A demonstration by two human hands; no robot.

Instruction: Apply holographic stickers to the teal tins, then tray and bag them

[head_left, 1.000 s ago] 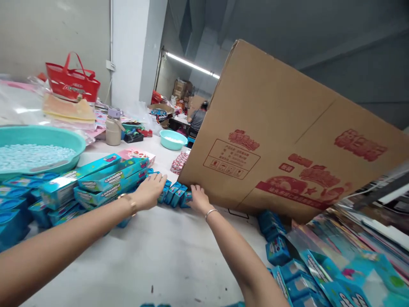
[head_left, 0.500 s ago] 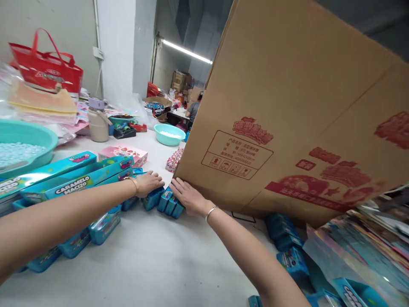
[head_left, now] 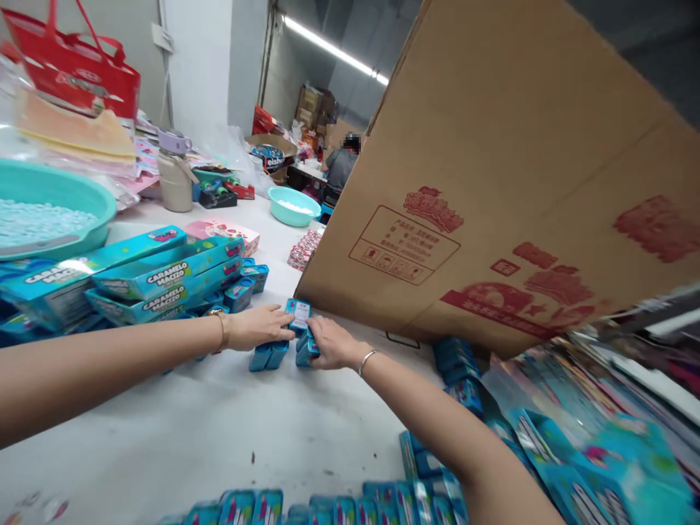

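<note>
My left hand [head_left: 261,327] reaches over a pair of small blue candy boxes [head_left: 269,357] standing on the white table, its fingers curled onto them. Another small blue box with a pale label [head_left: 298,315] lies between my two hands, touched by fingertips from both sides. My right hand [head_left: 332,343] is closed around a small blue box [head_left: 306,352] at the lower edge of the big carton. Its palm side is hidden. To the left are more small blue boxes [head_left: 239,294] beside long printed display trays [head_left: 164,284].
A large cardboard carton [head_left: 405,168] leans over the table's right side. Rows of blue boxes [head_left: 344,509] line the near edge. Stacked printed sheets [head_left: 569,379] lie right. A turquoise basin [head_left: 103,211], a bottle [head_left: 175,175] and a pink box [head_left: 230,235] stand left. A person [head_left: 343,168] sits far behind.
The view has tilted down, bringing the near rows of boxes in. Both hands have shifted among the small boxes, and a labelled box now shows between them.
</note>
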